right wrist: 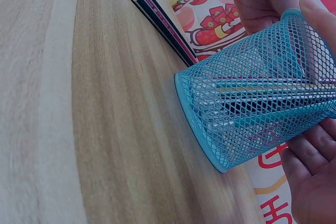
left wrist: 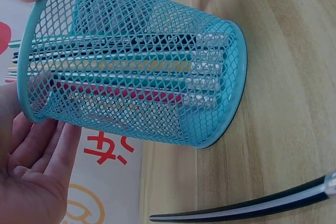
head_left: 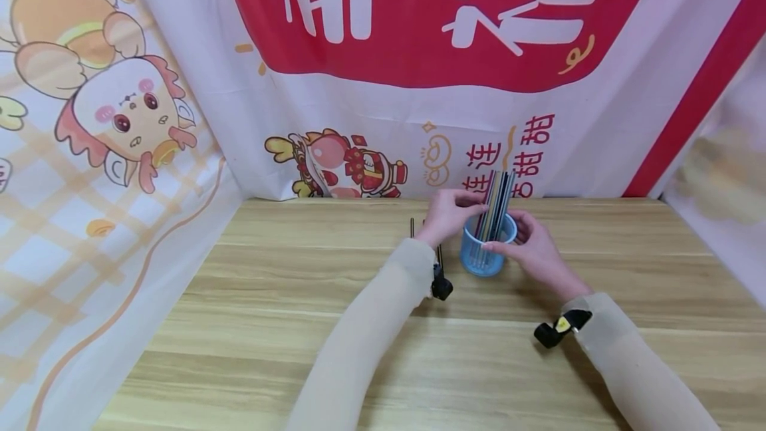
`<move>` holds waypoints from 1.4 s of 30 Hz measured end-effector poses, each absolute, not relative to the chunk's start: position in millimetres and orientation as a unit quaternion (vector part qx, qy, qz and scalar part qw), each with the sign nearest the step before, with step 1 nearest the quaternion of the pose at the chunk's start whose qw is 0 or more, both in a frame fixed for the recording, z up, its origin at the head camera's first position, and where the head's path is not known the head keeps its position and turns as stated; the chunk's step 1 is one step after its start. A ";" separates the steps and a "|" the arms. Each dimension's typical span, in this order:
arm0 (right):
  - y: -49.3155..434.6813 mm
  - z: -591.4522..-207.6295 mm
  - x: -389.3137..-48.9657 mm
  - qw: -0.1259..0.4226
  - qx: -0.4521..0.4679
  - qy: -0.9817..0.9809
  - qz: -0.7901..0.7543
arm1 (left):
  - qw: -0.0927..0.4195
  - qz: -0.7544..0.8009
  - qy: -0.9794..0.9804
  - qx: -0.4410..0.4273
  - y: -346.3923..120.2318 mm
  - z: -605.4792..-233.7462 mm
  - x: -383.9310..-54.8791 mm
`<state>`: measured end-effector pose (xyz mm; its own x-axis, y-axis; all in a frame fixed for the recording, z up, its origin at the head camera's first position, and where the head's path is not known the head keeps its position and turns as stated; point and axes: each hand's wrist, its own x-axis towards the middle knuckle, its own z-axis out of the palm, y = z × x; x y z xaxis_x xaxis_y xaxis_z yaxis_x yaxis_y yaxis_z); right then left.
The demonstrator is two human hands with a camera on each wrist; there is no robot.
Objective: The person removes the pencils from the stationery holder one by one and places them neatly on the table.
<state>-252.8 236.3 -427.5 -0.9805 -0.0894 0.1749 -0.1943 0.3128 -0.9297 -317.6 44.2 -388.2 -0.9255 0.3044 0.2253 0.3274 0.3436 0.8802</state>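
Note:
A blue mesh pencil cup point(head_left: 482, 259) stands upright on the table, holding several pencils point(head_left: 498, 201) with their eraser ends at the bottom. My right hand point(head_left: 535, 251) grips the cup near its rim, thumb in front and fingers round the far right side. From the left, my left hand point(head_left: 450, 217) pinches the pencils just above the rim with thumb and fingers. The left wrist view shows the cup point(left wrist: 152, 72) sideways, pencil shafts visible through the mesh. Two dark striped pencils point(right wrist: 157, 22) lie on the tabletop left of the cup, partly hidden by the left forearm in the head view.
The wooden table point(head_left: 251, 324) ends at a printed cloth backdrop point(head_left: 359, 105) close behind the cup. Another printed cloth point(head_left: 108, 231) hangs along the left side, and white cloth borders the right. Black straps with small cameras point(head_left: 441, 283) sit on both wrists.

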 end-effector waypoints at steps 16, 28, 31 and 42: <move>235.4 -432.2 -252.8 0.052 0.087 -0.813 0.573 | 0.005 -0.623 -0.766 -0.159 40.0 -378.6 -320.7; 235.7 -429.2 -252.7 0.045 0.084 -0.815 0.572 | 0.063 -0.695 -0.703 -0.139 32.5 -355.1 -322.3; 235.5 -428.3 -252.5 0.043 0.084 -0.815 0.572 | 0.080 -0.705 -0.692 -0.132 29.4 -347.3 -320.5; 235.1 -425.8 -250.0 0.039 0.082 -0.815 0.572 | 0.105 -0.741 -0.649 -0.135 13.6 -315.0 -310.0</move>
<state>-250.0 235.1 -425.8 -0.9834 -0.0899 0.1574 -0.1786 0.3323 -0.9261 -310.0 13.6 -315.0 -0.9419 0.0198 0.3352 0.3297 -0.1348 0.9344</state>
